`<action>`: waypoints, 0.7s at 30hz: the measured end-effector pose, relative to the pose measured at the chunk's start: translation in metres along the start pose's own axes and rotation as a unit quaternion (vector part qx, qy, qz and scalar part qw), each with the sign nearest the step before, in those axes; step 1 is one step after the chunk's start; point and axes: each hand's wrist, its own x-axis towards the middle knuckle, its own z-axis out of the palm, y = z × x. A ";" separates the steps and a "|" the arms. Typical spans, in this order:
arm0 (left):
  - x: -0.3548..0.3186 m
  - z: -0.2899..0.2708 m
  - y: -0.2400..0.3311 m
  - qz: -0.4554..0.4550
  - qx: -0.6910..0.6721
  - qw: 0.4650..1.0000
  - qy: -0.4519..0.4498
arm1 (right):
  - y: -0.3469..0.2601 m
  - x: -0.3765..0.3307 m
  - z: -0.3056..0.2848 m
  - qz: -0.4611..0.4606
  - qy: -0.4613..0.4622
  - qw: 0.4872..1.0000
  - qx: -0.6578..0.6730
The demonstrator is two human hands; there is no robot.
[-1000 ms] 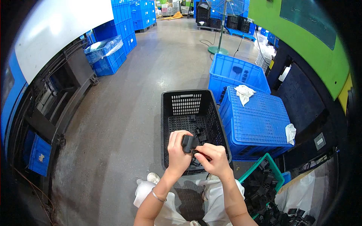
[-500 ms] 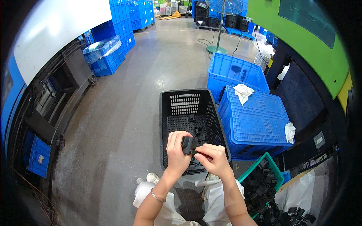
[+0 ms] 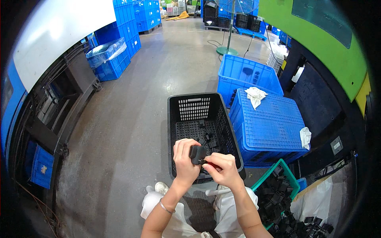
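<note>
Over the black crate (image 3: pixel 173 119), my left hand (image 3: pixel 185 160) is closed around a black plastic part (image 3: pixel 197 154), a blocky moulded piece that sticks out past the fingers. My right hand (image 3: pixel 223 166) meets the part's right side, thumb and forefinger pinched together. A thin dark tip shows at those fingertips, with a trace of red behind it; what they hold is too small and covered to name. Several loose black plastic pieces (image 3: pixel 208 139) lie on the perforated crate floor below. Both hands partly cover the near end of the crate.
A lidded blue bin (image 3: pixel 274 123) with white rags stands right of the crate, an open blue bin (image 3: pixel 250 75) behind it. Near my right arm, a green tub (image 3: pixel 295 186) holds many black parts. Machines flank both sides; a fan base (image 3: pixel 227 51) stands farther off.
The black part has turned slightly in my left hand and sits a little lower. My right fingertips have shifted slightly left along its edge. The crate and bins stay in place.
</note>
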 end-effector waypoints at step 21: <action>-0.007 0.006 0.005 -0.106 -0.062 0.992 -0.030 | 0.004 -0.001 -0.010 -0.013 -0.025 0.999 -0.034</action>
